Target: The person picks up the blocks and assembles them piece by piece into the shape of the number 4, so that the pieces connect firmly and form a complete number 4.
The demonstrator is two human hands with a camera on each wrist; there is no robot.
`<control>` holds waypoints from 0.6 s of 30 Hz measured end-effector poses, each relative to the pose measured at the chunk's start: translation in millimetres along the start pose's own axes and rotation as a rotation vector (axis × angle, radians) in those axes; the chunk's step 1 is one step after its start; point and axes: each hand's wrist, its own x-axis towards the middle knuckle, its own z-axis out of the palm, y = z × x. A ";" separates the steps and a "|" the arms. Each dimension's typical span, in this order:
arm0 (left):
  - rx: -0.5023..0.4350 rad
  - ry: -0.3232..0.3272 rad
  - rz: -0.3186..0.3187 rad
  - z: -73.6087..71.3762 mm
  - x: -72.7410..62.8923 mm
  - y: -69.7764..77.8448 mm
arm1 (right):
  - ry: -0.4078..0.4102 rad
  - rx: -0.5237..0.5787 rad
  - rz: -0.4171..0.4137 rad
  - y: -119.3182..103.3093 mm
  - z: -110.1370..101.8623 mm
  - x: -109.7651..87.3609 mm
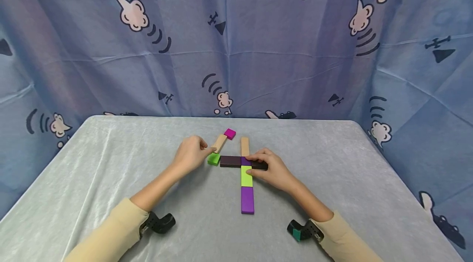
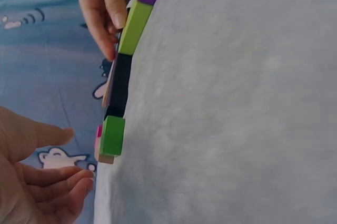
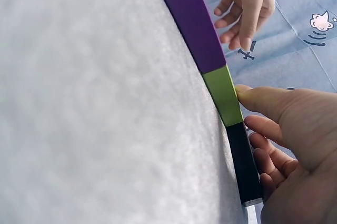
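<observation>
My left hand hovers by a bright green block and a natural wood block at the left. In the left wrist view, its thumb and fingers stand apart with nothing between them. My right hand is over the right arm of a cross of flat blocks. Its thumb touches the lime block; the index fingertip is at the small dark purple block in the middle. The hand partly covers the right dark block. A left dark block lies opposite.
A purple block forms the near end of the cross, and a wood block the far end. A magenta block touches the slanted wood piece. Pale cloth covers the table; a patterned blue curtain hangs behind.
</observation>
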 end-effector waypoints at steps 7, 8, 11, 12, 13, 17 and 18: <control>-0.059 -0.059 -0.013 5.0 21.2 -3.5 | -0.007 -0.001 0.011 -1.3 -0.5 -0.7; -0.074 -0.070 -0.019 6.1 23.4 -3.9 | -0.008 -0.002 0.011 -1.4 -0.6 -0.7; -0.102 -0.094 -0.029 9.1 28.2 -4.8 | -0.010 -0.005 0.015 -1.4 -0.9 -0.8; -0.109 -0.099 -0.030 9.8 29.1 -4.7 | -0.010 -0.005 0.016 -1.3 -1.1 -0.8; -0.116 -0.103 -0.034 10.3 29.7 -4.9 | -0.009 -0.005 0.014 -1.3 -0.9 -0.5; -0.121 -0.113 -0.034 11.6 30.9 -5.1 | -0.009 -0.004 0.008 -0.8 -0.6 0.1; -0.121 -0.115 -0.034 12.1 31.3 -4.8 | -0.009 -0.003 0.009 -0.7 -0.6 0.0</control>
